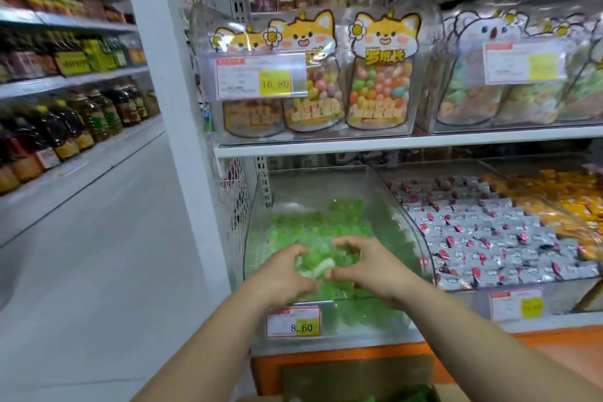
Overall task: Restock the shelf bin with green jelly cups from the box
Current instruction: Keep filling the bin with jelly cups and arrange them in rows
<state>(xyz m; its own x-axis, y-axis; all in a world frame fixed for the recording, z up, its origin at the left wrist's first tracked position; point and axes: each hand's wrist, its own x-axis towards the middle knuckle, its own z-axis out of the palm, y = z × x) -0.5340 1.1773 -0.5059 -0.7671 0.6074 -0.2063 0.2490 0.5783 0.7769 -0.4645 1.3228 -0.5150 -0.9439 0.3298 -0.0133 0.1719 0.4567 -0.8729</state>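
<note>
- Our left hand (pixel 287 274) and right hand (pixel 368 268) meet over the front of the clear shelf bin (pixel 406 219), fingers curled inward and thumbs nearly touching.
- Between them we hold a clump of green jelly cups (pixel 313 263) — both hands cupped round it from either side, just above the bin's front lip.
- More of the same green cups lie heaped in the bin as a loose pile (pixel 313 222), which fills its floor and thins towards the back wall.
- A red-edged price tag (pixel 293 323) reading 8.60 sits on the bin's front, below our left wrist.
- The box (pixel 355 380) shows only as a dark, blurred shape at the bottom edge, under the orange shelf edge (pixel 489 341); a patch of green is beside it, too blurred for us to make out.
- To the right, a neighbouring bin holds grey-and-red wrapped sweets (pixel 483 238), with orange packets (pixel 561 199) beyond.
- On the shelf above stand fox-faced pouches (pixel 378 75) of coloured sweets behind a tag (pixel 261 78) marked 16.80.
- Bottles (pixel 65 127) line the aisle shelves on the far left.
</note>
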